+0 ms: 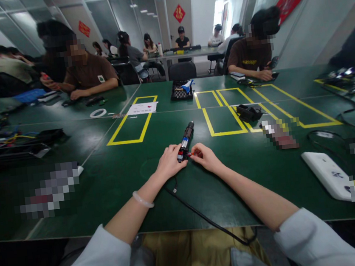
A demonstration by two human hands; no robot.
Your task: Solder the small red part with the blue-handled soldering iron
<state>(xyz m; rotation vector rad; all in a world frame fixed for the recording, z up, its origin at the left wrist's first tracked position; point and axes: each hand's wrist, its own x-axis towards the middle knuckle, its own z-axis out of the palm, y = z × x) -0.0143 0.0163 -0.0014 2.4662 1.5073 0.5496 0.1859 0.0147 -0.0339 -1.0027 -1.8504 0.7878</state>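
Observation:
A black, tube-shaped device [188, 134] lies on the green table in front of me. Blue and silver parts show along its middle, and red ones near its lower end. My left hand [170, 161] is closed round that lower end, thumb along the side. Close on the right, my right hand [206, 157] pinches a small red piece against the device; whether it is a wire or a plug I cannot tell. A black cable [203, 216] runs from under my left hand towards the table's front edge, with a small metal ring terminal [175, 190] beside it.
Yellow tape outlines [228, 132] mark the table. A black tray of small parts [181, 93] stands at the back, a black part [249, 112] lies to the right. A white power bank-like case [330, 175] is near right; a tape roll [97, 113] sits left. Two people work opposite.

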